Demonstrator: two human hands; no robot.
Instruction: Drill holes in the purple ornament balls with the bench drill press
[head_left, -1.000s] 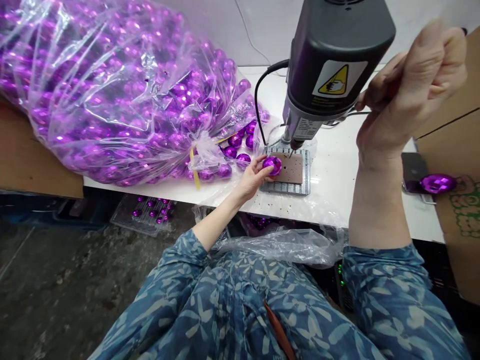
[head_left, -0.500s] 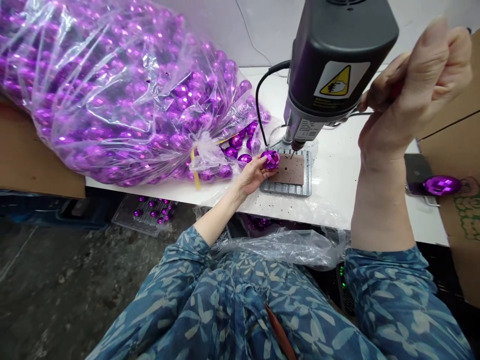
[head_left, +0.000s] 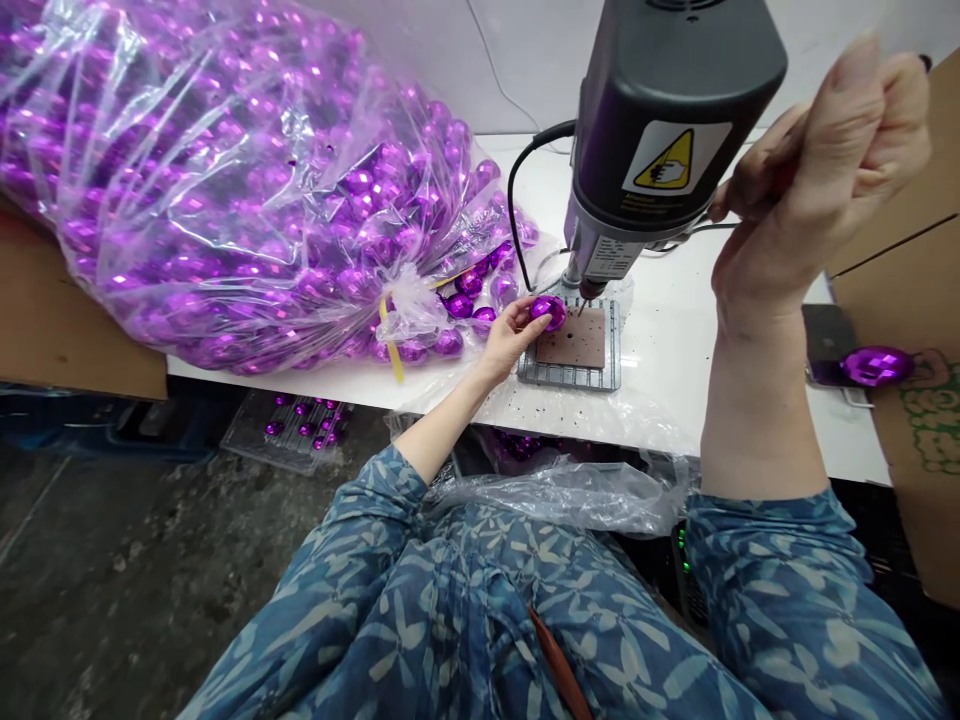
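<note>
Though blurry in print, hand-warning label [head_left: 679, 158] on the black drill [head_left: 686, 65].

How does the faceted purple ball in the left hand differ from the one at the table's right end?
The held ball is gripped by the left hand; no hand touches the other ball. The held ball is near the drill bit; the other ball is beside the cardboard. The held ball looks nearly round; the other ball looks elongated, though the lens may stretch it. Both are shiny, faceted and purple.
</note>
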